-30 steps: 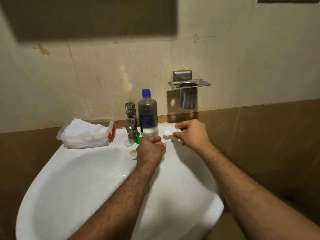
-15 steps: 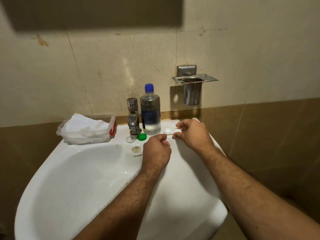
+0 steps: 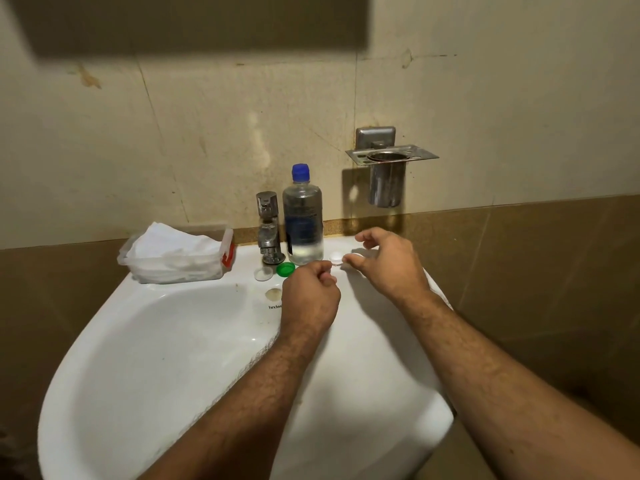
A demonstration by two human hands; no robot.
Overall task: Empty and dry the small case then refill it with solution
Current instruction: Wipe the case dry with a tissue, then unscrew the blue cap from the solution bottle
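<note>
The small white case [image 3: 337,256] lies on the sink's back ledge, just right of the solution bottle [image 3: 303,220], which stands upright with its blue cap on. My right hand [image 3: 384,268] pinches the case's right well between thumb and forefinger, with the other fingers spread. My left hand [image 3: 310,296] is curled, and its thumb and forefinger meet at the case's front left edge. A green cap [image 3: 285,269] and a white cap [image 3: 263,273] lie loose on the ledge, left of my left hand.
A tissue box [image 3: 176,256] sits on the ledge's left end beside the tap [image 3: 267,230]. The white sink [image 3: 156,358] opens below and to the left of my arms. A steel tumbler holder [image 3: 388,174] hangs on the wall above my right hand.
My left hand has slid right from beside the green cap to the case's left edge. My right hand has stayed on the case.
</note>
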